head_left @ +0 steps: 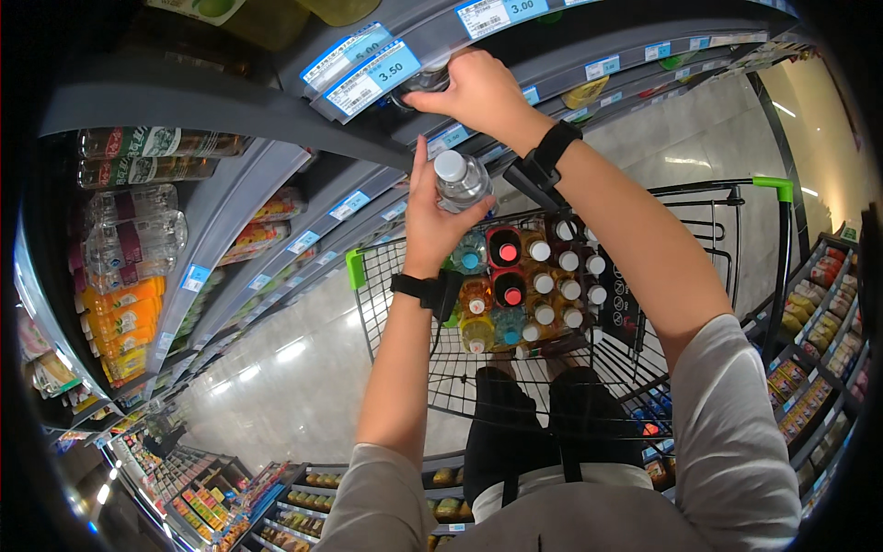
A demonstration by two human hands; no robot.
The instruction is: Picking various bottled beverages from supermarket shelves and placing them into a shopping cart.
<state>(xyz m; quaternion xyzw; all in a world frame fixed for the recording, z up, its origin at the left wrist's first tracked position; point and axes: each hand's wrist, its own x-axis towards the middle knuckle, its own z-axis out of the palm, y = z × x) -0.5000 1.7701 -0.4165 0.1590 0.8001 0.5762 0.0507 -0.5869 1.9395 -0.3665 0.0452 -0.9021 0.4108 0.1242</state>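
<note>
My left hand [430, 213] is closed around a clear plastic bottle [467, 189] with a white cap, held upright just in front of the shelf edge. Higher up, my right hand [478, 90] reaches onto a grey shelf [248, 103], thumb and fingers curled round a bottle [434, 81]. That bottle looks clear and dark; price tags and my hand hide most of it. Below both hands stands a wire shopping cart [405, 331] with green corners. Several capped drink bottles [543, 283] stand packed together inside it, with white, red and blue caps.
Price tags [366, 81] line the shelf fronts. Lower shelves at left hold packs of clear bottles [138, 241] and orange packages [124, 317]. More stocked shelving [814, 322] stands at right and behind me. Grey shiny floor [267, 368] shows around the cart.
</note>
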